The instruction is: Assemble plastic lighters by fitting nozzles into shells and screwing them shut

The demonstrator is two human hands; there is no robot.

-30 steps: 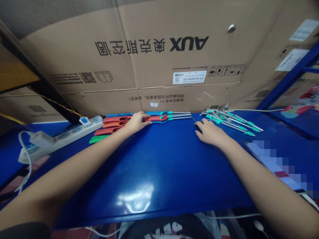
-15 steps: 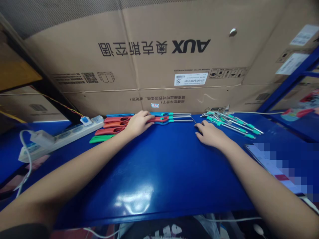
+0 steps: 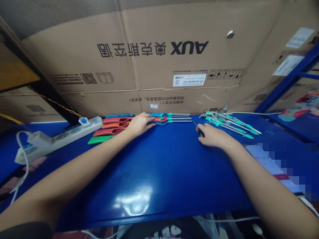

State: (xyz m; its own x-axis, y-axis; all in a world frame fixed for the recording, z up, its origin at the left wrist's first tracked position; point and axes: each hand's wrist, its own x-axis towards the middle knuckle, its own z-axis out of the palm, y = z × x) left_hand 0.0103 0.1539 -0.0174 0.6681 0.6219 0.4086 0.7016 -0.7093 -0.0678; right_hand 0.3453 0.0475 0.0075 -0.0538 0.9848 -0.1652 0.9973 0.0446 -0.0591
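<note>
Blue, red, orange and green long-neck lighters lie side by side at the back of the blue table. My left hand (image 3: 141,125) is closed over the row, its thumb and fingers around a red lighter (image 3: 161,119), and it hides part of the handles. Thin metal tubes with teal collars (image 3: 180,118) extend right from the front ends. To their right, my right hand (image 3: 210,134) grips a small screwdriver (image 3: 201,133) with a dark and yellow handle, its thin shaft pointing up-left, apart from the tubes. Beyond this hand lies a pile of loose metal tubes with teal parts (image 3: 230,122).
A white power strip (image 3: 63,137) with plugs and cables lies at the left. An upside-down printed cardboard panel (image 3: 149,73) stands along the back. A phone or tablet (image 3: 269,162), partly blurred out, lies at the right. A blue metal frame (image 3: 281,79) rises at the right.
My right hand has turned and closed more around the screwdriver, so its handle now shows. My left hand stays on the lighters. The view has shifted slightly.
</note>
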